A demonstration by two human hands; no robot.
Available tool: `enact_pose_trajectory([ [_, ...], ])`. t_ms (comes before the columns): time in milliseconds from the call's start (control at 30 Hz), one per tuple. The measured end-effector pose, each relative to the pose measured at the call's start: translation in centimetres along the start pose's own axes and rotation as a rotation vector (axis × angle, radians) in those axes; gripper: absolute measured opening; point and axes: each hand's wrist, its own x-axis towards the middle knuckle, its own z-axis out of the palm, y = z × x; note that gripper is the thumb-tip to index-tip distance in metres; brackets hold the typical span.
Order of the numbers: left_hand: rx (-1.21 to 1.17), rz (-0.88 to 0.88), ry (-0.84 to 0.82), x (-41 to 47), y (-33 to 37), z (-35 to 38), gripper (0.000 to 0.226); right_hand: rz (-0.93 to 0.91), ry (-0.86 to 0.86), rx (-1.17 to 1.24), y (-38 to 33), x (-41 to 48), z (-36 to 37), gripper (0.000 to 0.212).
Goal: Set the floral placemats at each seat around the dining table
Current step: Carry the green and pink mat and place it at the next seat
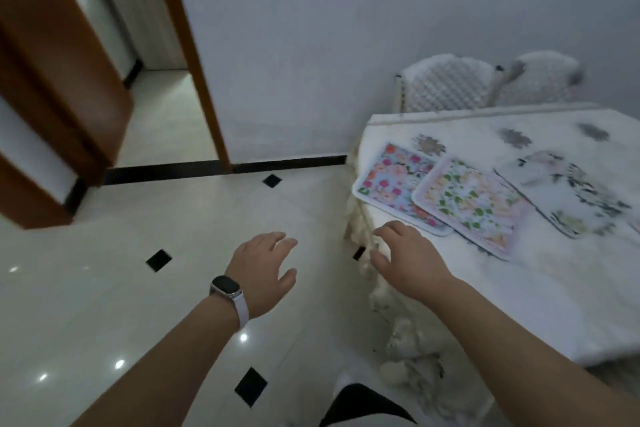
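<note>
Upper left: brown door (52, 80), ajar. Centre: my left hand (265, 272), watch (227, 288) on wrist, fingers spread, empty, over tiled floor (104, 288). Right of centre: my right hand (407, 258), loose, empty, at table (519, 288) corner. Right: three floral placemats (467, 203) fanned, overlapping, near table's left edge. Upper right: two quilted chairs (450, 85).

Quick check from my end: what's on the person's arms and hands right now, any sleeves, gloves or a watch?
Both forearms are bare, with no sleeves in view and no gloves. The left hand has a smartwatch at its wrist: a dark rounded-rectangular face on a pale, whitish-lilac band. The right hand and its wrist carry nothing. No rings are apparent, though the picture is slightly blurred.
</note>
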Motion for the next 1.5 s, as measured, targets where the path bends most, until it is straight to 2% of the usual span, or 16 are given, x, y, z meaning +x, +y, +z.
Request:
enact_pose_trajectory([
  [200,-0.008,0.164,-0.079,8.2,2.8,2.4,0.058,0.205,0.022,0.005,6.8,1.6,0.1,0.048],
  [333,0.028,0.238,-0.142,14.5,4.7,3.7,0.056,0.264,0.036,0.034,10.6,4.8,0.4,0.049],
  [567,0.065,0.381,-0.230,25.7,8.5,6.2,0.065,0.373,0.039,0.117,18.3,8.9,1.0,0.044],
  [833,-0.031,0.513,-0.241,33.8,12.7,7.5,0.052,0.535,0.109,0.161,26.0,10.4,-1.5,0.045],
  [967,-0.036,0.518,-0.307,36.2,13.7,8.9,0.054,0.671,0.161,0.206,28.2,9.2,-1.8,0.044],
  [1233,-0.269,0.330,-0.612,41.4,16.6,14.0,0.045,0.996,0.143,0.363,30.9,6.6,0.3,0.047],
  [1400,-0.109,0.438,-0.637,45.1,18.3,16.6,0.047,1.084,0.032,0.367,31.5,6.4,1.8,0.048],
  [1500,-0.081,0.385,-0.656,47.0,19.2,17.5,0.053,1.192,0.032,0.510,32.4,7.2,2.7,0.051],
])
